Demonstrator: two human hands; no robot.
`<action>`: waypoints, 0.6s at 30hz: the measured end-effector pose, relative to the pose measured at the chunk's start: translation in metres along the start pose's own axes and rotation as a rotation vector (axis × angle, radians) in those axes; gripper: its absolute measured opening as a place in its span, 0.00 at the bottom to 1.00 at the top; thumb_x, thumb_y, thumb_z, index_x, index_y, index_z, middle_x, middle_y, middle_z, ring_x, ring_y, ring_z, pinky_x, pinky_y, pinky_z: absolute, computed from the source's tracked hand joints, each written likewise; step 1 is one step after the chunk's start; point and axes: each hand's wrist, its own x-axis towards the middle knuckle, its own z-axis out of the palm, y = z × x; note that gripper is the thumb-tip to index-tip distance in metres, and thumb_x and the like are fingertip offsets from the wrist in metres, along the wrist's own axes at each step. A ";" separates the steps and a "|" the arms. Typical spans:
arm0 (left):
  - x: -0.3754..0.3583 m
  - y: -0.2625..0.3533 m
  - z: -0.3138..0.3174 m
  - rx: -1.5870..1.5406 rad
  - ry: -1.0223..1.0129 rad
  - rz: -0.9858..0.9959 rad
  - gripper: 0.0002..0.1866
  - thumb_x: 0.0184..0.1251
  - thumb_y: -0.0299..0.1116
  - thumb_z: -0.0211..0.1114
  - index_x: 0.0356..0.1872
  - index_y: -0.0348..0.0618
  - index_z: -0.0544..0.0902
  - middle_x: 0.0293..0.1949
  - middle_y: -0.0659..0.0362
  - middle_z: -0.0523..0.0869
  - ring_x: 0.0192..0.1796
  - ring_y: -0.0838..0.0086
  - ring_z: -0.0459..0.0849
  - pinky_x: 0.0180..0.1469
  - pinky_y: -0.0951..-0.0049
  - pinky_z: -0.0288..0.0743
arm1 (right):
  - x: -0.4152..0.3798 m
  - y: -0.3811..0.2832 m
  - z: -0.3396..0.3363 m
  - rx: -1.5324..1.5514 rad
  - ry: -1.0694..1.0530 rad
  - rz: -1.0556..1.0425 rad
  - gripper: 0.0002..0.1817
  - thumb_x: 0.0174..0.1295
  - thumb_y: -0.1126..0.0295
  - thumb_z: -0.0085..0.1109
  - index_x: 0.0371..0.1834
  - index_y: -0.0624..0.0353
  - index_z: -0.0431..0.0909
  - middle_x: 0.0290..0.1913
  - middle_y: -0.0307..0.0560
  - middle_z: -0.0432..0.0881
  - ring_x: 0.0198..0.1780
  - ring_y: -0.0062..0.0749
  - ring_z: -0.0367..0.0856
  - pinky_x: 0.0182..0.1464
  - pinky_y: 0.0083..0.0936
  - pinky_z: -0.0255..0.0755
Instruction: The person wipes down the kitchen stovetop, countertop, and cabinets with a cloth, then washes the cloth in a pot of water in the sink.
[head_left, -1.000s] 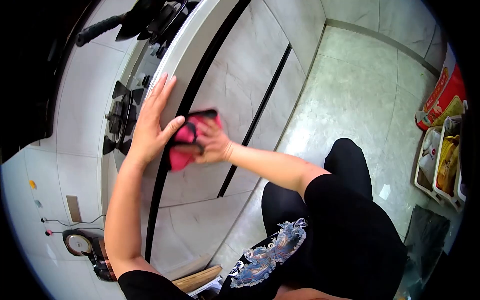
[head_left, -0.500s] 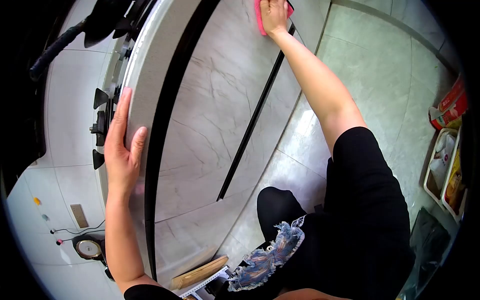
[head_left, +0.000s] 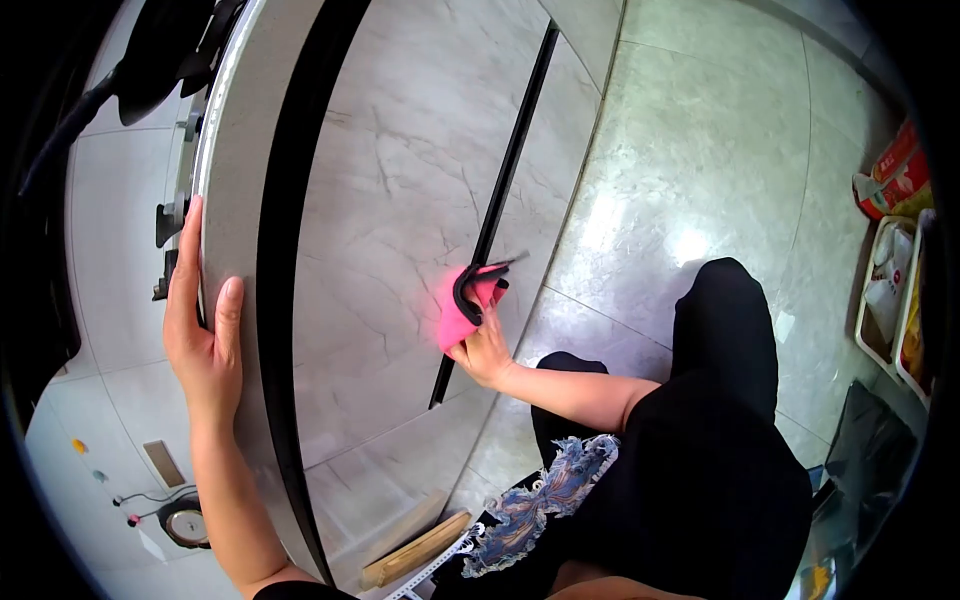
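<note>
Gripping the pink cloth (head_left: 461,309) in your right hand (head_left: 484,352), you press it to the cabinet door (head_left: 400,210) at the dark gap between doors. It looks soft, light and floppy, so keep it bunched in the fist. Your left hand (head_left: 200,335) lies flat, fingers spread, on the countertop edge (head_left: 232,180) above that door

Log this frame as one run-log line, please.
left hand: flat on counter edge | right hand: presses pink cloth on cabinet door, by the dark gap
</note>
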 end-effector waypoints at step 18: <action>0.001 -0.001 0.000 0.043 -0.006 -0.013 0.30 0.81 0.40 0.62 0.79 0.42 0.69 0.77 0.53 0.74 0.79 0.62 0.70 0.80 0.59 0.61 | 0.396 0.272 -0.160 -0.431 0.407 -0.093 0.21 0.69 0.65 0.52 0.60 0.67 0.77 0.66 0.63 0.76 0.63 0.68 0.75 0.65 0.54 0.72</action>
